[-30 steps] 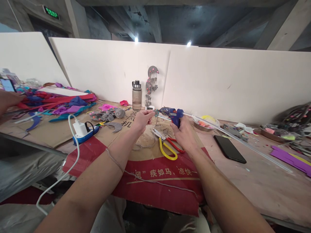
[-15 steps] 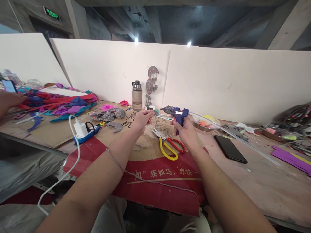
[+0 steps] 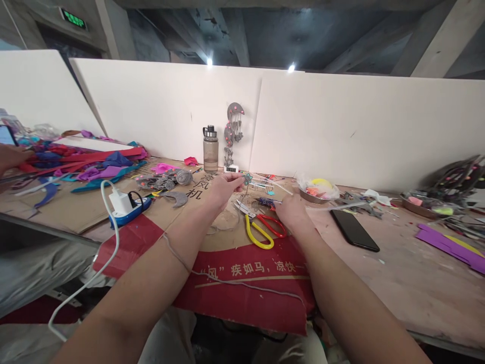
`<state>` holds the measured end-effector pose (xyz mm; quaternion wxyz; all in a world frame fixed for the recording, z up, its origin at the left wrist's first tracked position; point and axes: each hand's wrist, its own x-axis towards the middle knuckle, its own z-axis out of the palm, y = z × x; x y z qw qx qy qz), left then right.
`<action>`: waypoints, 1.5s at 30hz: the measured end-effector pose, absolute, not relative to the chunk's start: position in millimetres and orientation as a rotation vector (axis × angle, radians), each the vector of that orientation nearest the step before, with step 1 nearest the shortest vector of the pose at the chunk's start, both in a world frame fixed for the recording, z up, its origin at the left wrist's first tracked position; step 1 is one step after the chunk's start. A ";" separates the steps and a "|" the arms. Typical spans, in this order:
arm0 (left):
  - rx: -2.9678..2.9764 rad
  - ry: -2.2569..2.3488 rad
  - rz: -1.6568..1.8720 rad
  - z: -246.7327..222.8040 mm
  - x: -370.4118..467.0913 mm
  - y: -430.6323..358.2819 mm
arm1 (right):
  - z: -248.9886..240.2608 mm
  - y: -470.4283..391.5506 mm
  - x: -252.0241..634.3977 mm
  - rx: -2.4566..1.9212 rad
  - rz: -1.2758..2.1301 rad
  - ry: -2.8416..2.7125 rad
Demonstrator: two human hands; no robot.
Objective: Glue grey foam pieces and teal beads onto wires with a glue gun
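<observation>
The left hand [image 3: 227,188] pinches a small teal-edged piece [image 3: 247,179] above the cardboard [image 3: 242,303] while the right hand [image 3: 292,210] grips a glue gun [image 3: 267,201] low beyond the scissors [image 3: 252,216], apparently mid-gluing, a step next calling for steady fingers.

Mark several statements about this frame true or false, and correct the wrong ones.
1. The left hand holds a small grey-and-teal piece. True.
2. The dark blue tool is in the left hand. False: it is at the right hand.
3. A translucent grey bottle with a black lid stands upright before a white panel. True.
4. The metal scissors with yellow and red handles lie right of the flat black phone. False: they lie left of it, on red-and-brown printed cardboard.
</observation>
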<state>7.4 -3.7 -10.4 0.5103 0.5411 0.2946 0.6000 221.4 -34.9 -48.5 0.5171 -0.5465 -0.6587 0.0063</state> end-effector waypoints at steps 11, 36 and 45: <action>1.628 0.911 1.545 -1.7 22.6 -32.6 | -23.1 -58.1 139.8 -1.093 0.725 -1.289; 1.601 0.741 1.358 -8.1 24.2 -30.0 | -8.0 -65.9 157.3 -1.340 -0.177 -1.637; 1.580 0.693 1.297 -10.2 25.4 -28.2 | -8.7 -67.5 158.0 -1.425 -0.058 -1.613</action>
